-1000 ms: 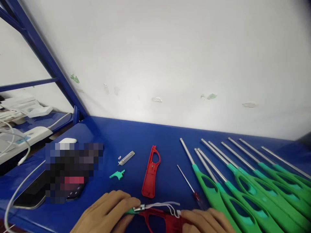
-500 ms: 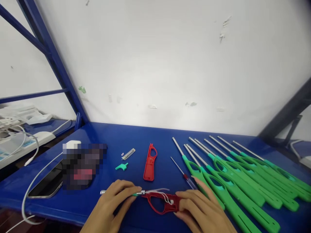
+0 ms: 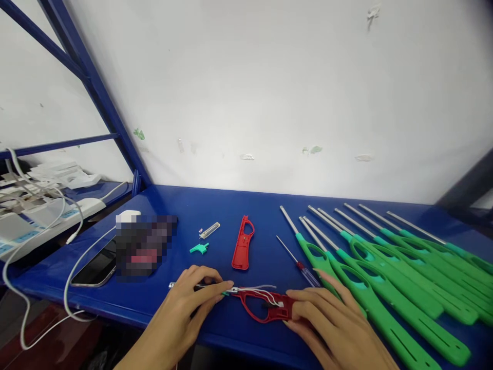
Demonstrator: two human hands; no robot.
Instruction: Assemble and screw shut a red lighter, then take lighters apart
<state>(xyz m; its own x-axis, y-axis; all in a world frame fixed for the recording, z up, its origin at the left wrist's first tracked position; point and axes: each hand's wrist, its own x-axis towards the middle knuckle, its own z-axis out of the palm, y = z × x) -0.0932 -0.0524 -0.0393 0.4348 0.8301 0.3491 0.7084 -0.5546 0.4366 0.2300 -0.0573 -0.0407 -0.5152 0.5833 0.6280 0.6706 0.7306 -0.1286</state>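
Note:
My left hand (image 3: 196, 295) pinches the metal barrel (image 3: 172, 285) of a stick lighter, near where it meets a red handle half (image 3: 254, 314). That half lies with its inside up at the table's front edge. Thin white wires (image 3: 265, 294) run from the barrel into it, plus a clear tube. My right hand (image 3: 327, 321) grips the half's right end, its fingers hiding that end. Farther back lie the other red handle half (image 3: 241, 252), a green trigger piece (image 3: 199, 248) and a small clear part (image 3: 210, 230). A screwdriver (image 3: 306, 273) rests beyond my right hand.
Several green stick lighters (image 3: 404, 290) lie side by side on the right, partly behind my right hand. A phone (image 3: 94, 270) and a blurred-out object (image 3: 146, 246) are on the left. A white cable (image 3: 69, 277) hangs over the blue table's edge. A power strip (image 3: 84, 206) stands farther left.
The view has tilted down and turned slightly left, so the table's things sit higher and farther right. Both hands keep their hold on the lighter; more of the barrel shows behind the left hand.

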